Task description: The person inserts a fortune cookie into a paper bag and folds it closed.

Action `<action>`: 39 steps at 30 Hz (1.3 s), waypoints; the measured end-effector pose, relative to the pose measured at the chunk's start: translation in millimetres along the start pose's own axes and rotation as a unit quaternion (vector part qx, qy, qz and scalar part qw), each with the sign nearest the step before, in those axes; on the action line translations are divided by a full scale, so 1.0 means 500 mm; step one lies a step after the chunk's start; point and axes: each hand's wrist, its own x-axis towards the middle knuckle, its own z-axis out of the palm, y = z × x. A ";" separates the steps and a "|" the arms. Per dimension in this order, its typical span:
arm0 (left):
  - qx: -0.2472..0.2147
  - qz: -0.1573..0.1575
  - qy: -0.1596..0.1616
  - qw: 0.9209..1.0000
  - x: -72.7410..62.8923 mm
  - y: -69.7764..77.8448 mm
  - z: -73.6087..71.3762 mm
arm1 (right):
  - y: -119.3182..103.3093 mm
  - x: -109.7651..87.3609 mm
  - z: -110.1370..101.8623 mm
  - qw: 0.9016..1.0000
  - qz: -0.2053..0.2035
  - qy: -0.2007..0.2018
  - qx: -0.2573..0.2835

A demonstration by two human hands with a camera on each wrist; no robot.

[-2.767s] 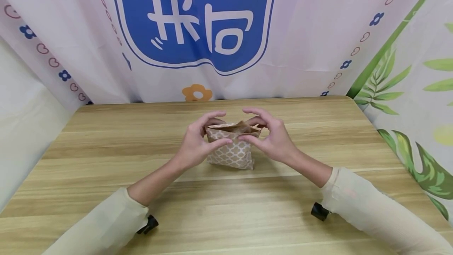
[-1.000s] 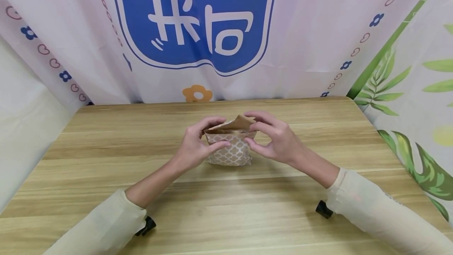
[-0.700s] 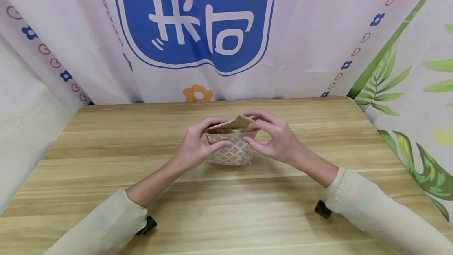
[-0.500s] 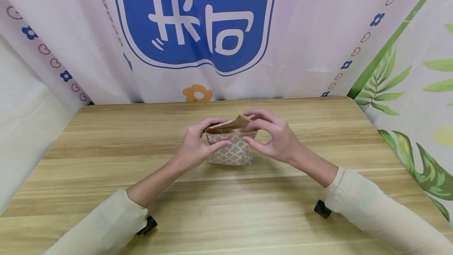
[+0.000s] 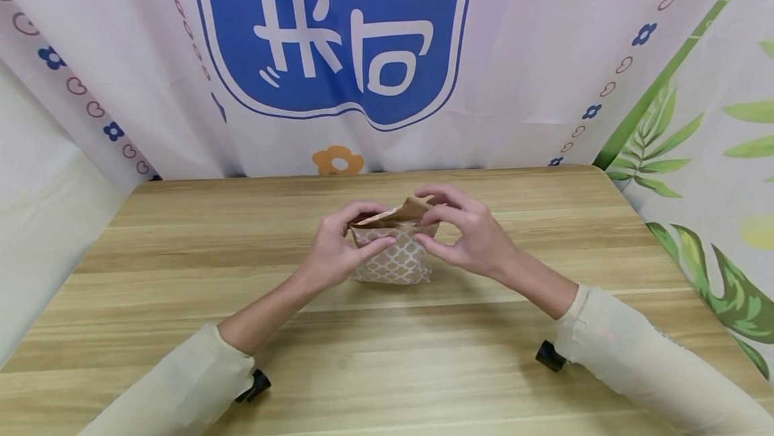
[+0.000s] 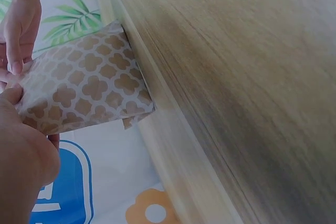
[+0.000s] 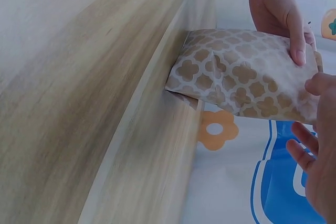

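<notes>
A small brown paper bag (image 5: pixel 396 263) with a white lattice print stands upright on the table, its mouth gaping upward. Its left side is gripped by my left hand (image 5: pixel 334 248), thumb across the front and fingers behind. At the upper right corner, my right hand (image 5: pixel 474 234) pinches the rim, thumb in front and curled fingers at the mouth. The left wrist view shows the printed face of the bag (image 6: pixel 86 80) with the left hand (image 6: pixel 23 156) at its rim. In the right wrist view the bag's base (image 7: pixel 181 77) meets the tabletop. Its inside is mostly hidden.
The wooden table (image 5: pixel 387 369) spreads around the bag. A curtain (image 5: pixel 532 86) with a blue emblem hangs behind its far edge, and a leaf-patterned cloth (image 5: pixel 713 174) lines the right side. Small black devices (image 5: pixel 549 355) sit under both sleeves.
Since the earliest frame, the right hand has shifted its hold on the rim and the bag's mouth has spread. In the last half second, the mouth has narrowed slightly; both hands stay nearly in place.
</notes>
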 end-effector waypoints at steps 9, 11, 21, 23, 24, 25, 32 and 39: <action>-0.009 -0.008 0.009 1.000 0.002 0.005 0.009 | 0.000 -0.002 0.009 0.998 0.036 0.023 0.055; -0.013 -0.011 0.011 1.000 0.002 0.003 0.010 | -0.003 -0.003 0.013 0.995 0.067 0.026 0.075; -0.042 -0.048 0.016 0.998 0.003 0.003 0.011 | -0.013 -0.003 0.021 0.961 0.203 0.040 0.184; -0.047 -0.062 0.017 0.997 0.003 0.004 0.011 | -0.013 -0.003 0.022 0.956 0.217 0.043 0.193; -0.052 -0.069 0.017 0.996 0.003 0.005 0.010 | -0.013 -0.003 0.022 0.953 0.225 0.044 0.199; -0.054 -0.075 0.017 0.996 0.003 0.006 0.010 | -0.013 -0.004 0.022 0.950 0.232 0.044 0.202; -0.070 -0.092 0.023 0.993 0.005 0.008 0.010 | -0.015 -0.004 0.023 0.939 0.259 0.045 0.220; -0.106 -0.104 0.026 0.989 0.006 0.007 0.012 | -0.015 -0.003 0.024 0.926 0.285 0.058 0.240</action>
